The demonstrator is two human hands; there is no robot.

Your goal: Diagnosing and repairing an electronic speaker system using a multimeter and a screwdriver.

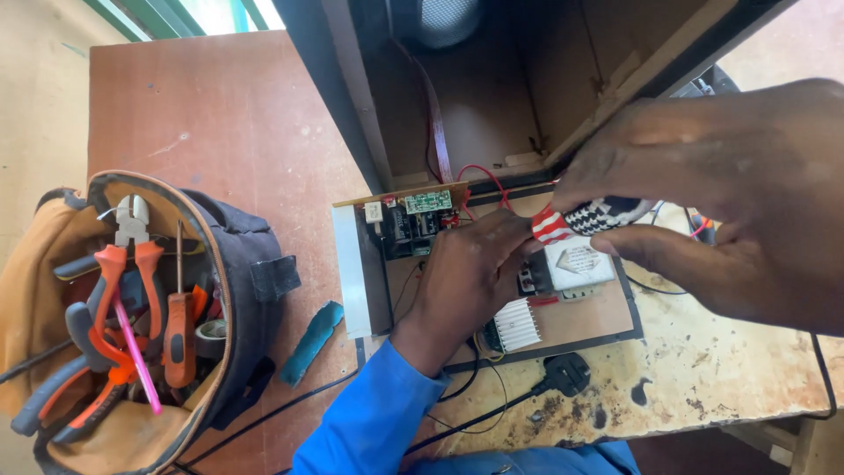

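Checkered-handled tool (pixel 591 217) being gripped by curled right hand (pixel 730 189), axis level, pointing left; left hand (pixel 470 273), half-curled, being rested on board (pixel 576 321) beneath, holding nothing visible.

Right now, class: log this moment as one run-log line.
left hand: on circuit board | right hand: grips striped handle | tool bag: left, pliers inside

Bright daylight is cast from the upper left, where the window area (pixel 220 13) is blown out. The cabinet interior (pixel 492 97) is left in deep shadow. The right hand (pixel 730 185), close to the lens, is rendered soft and enlarged.
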